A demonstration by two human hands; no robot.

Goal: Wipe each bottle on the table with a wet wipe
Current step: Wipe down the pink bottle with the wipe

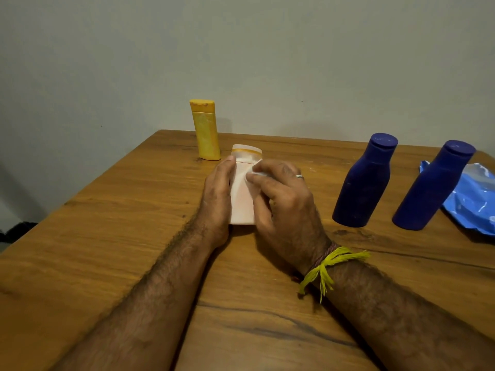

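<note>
A pale pink bottle point(241, 199) with a whitish cap stands at the middle of the wooden table point(112, 210). My left hand point(218, 194) holds its left side, thumb up near the cap. My right hand point(284, 199) pinches a white wet wipe point(259, 173) against the bottle's upper front; most of the wipe is hidden under the fingers. A yellow bottle point(205, 131) stands upright behind, near the far edge. Two dark blue bottles point(363, 183) point(432, 187) stand to the right.
A blue wet-wipe packet point(475, 199) lies at the right edge, partly behind the far blue bottle. A plain wall rises behind the table. The table's left edge runs diagonally toward me.
</note>
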